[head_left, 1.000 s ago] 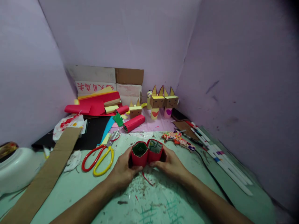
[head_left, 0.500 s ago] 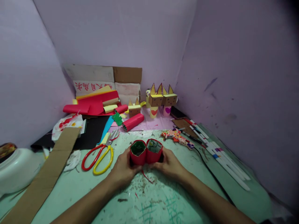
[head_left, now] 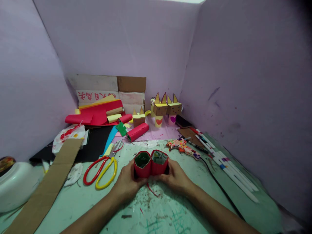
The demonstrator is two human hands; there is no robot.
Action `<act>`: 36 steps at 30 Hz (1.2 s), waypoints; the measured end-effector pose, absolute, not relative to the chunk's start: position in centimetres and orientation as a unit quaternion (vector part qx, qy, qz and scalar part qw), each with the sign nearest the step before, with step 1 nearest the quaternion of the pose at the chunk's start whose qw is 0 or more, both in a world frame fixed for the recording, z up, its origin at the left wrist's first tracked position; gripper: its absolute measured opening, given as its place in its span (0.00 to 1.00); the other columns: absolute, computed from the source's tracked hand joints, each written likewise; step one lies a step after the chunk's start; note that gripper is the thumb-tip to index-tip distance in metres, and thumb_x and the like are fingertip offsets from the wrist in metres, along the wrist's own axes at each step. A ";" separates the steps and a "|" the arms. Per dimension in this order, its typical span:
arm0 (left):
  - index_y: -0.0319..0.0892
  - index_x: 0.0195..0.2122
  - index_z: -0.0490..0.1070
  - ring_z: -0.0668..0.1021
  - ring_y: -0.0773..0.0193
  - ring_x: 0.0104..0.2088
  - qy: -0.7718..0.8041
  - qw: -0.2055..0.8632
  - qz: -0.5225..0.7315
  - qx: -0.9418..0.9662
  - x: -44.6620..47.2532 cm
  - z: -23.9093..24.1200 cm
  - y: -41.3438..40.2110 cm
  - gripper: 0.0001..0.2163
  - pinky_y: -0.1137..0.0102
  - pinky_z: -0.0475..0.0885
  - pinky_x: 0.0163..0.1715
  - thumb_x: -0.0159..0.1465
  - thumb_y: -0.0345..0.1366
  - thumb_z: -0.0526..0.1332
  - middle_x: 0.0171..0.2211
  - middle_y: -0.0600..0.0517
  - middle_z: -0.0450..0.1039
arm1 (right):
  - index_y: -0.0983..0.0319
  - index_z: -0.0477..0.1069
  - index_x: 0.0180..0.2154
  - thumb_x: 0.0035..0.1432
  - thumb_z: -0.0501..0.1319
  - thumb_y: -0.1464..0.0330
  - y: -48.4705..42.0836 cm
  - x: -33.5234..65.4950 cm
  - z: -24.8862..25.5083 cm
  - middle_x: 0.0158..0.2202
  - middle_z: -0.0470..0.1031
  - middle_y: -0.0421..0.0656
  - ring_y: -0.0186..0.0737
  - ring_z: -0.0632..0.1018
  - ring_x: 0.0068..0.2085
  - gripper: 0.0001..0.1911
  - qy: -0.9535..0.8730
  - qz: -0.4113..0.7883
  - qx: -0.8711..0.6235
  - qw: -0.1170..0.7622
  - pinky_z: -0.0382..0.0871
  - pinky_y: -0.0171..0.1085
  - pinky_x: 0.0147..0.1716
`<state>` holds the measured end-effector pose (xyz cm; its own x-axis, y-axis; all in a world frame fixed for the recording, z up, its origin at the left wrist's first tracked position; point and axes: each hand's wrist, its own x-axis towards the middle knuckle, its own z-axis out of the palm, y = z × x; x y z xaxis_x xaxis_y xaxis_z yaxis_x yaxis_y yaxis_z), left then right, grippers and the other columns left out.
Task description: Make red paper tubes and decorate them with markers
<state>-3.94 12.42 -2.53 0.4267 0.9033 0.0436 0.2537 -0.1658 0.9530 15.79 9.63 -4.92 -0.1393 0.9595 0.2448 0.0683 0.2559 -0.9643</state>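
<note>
Two red paper-covered tubes stand upright side by side at the middle of the table, their open tops facing me. My left hand (head_left: 128,180) is closed around the left red tube (head_left: 142,168), which is dark green inside. Around the right red tube (head_left: 159,165), pale inside with green marks, my right hand (head_left: 175,176) is closed. The tubes touch along their inner sides. A thin red strip (head_left: 152,190) lies just in front of them. Scissors (head_left: 107,169) with one red and one yellow handle rest left of my left hand.
A glue gun (head_left: 184,148) with a black cord and several white markers (head_left: 236,174) lie to the right. Cardboard cat figures (head_left: 161,110), another red tube (head_left: 137,132) and coloured paper (head_left: 102,112) are at the back. A long cardboard strip (head_left: 46,187) and white pot (head_left: 20,182) are left.
The whole scene sits slightly lower and further left in view, as the camera has tilted up a little. Both hands keep holding the two red tubes together.
</note>
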 end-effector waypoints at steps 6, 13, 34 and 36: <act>0.38 0.47 0.71 0.78 0.48 0.46 0.418 0.473 0.369 0.683 -4.0 -2.3 12.4 0.21 0.58 0.74 0.45 0.52 0.33 0.68 0.45 0.43 0.78 | 0.61 0.74 0.45 0.49 0.72 0.69 9.5 15.7 -4.6 0.43 0.79 0.43 0.46 0.78 0.44 0.20 -0.644 0.397 -0.407 0.511 0.72 0.41 0.46; 0.39 0.45 0.72 0.78 0.49 0.47 0.414 0.468 0.341 0.702 -3.8 -2.4 12.9 0.20 0.59 0.73 0.48 0.50 0.28 0.68 0.47 0.44 0.78 | 0.62 0.74 0.45 0.50 0.71 0.69 9.6 15.4 -3.8 0.44 0.79 0.43 0.46 0.78 0.43 0.19 -0.648 0.410 -0.430 0.476 0.72 0.41 0.46; 0.44 0.60 0.68 0.66 0.47 0.63 0.466 0.504 0.458 0.564 -6.6 -3.4 12.3 0.42 0.53 0.53 0.67 0.40 0.17 0.54 0.61 0.46 0.68 | 0.59 0.75 0.45 0.57 0.63 0.71 19.2 19.0 6.3 0.44 0.81 0.47 0.48 0.80 0.47 0.12 -0.783 0.127 -0.482 0.373 0.71 0.48 0.51; 0.44 0.59 0.70 0.69 0.47 0.61 0.474 0.484 0.483 0.555 -6.7 -3.3 12.5 0.39 0.53 0.57 0.65 0.42 0.18 0.56 0.58 0.45 0.71 | 0.63 0.74 0.48 0.54 0.62 0.77 23.0 17.5 6.2 0.48 0.80 0.52 0.50 0.79 0.50 0.18 -0.865 0.042 -0.449 0.223 0.70 0.49 0.51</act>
<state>-6.68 12.47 -3.28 0.0840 0.9934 0.0779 0.0592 -0.0830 0.9948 17.49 23.05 6.23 -0.4984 0.7943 0.3473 0.7571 0.5939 -0.2720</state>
